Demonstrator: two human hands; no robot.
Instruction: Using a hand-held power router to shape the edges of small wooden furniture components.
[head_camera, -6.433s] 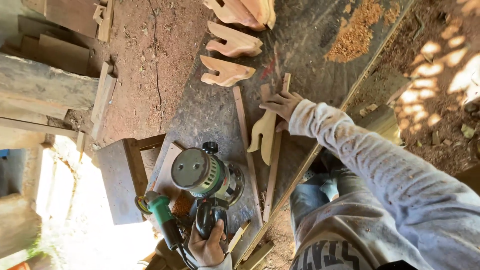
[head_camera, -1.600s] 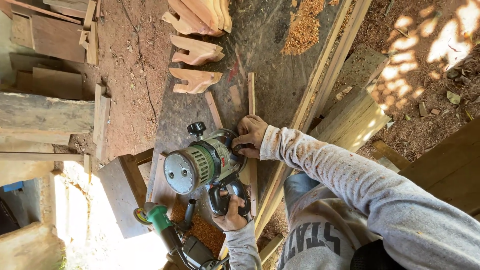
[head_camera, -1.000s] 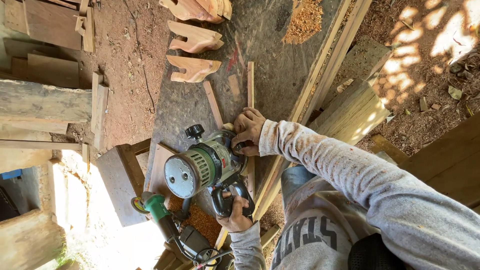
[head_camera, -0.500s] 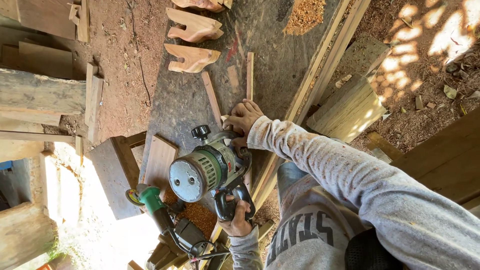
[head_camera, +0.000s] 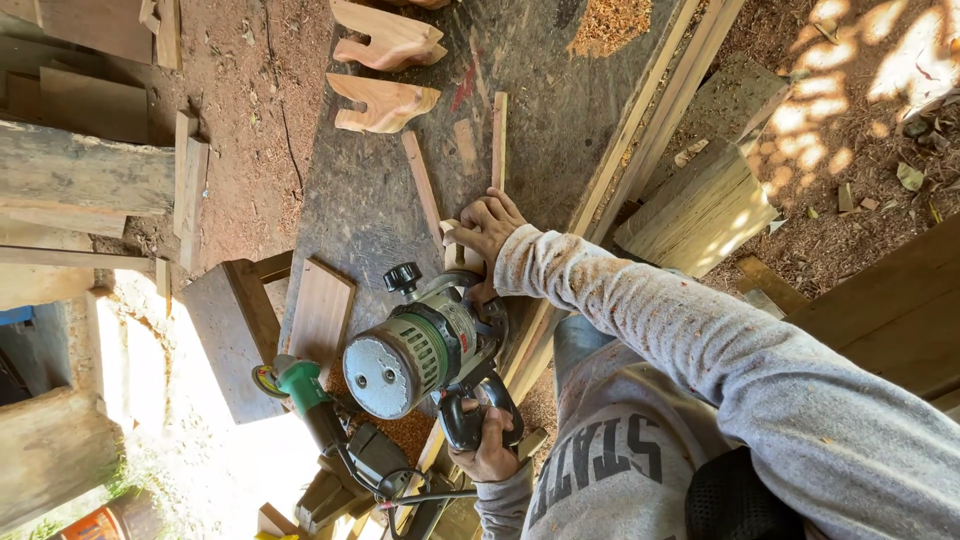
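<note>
A green router (head_camera: 415, 350) is gripped by its handle in the left hand (head_camera: 487, 452) while a wooden workpiece (head_camera: 458, 245) is pinned to the worktop (head_camera: 370, 200) by the right hand (head_camera: 487, 225); fingers are best kept clear of the cutter.

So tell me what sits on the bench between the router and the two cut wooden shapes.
In the head view, between the router and the wooden shapes lie thin wood strips on the dark bench, plus one hand holding a small workpiece.

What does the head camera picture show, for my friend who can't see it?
A person runs a big green and grey router over a small pale wood piece on a dark workbench. One hand has the grip of its black handle, and the other hand presses on the wood piece. Two curved wooden cutouts lie farther along the bench, near a sawdust pile.
</note>
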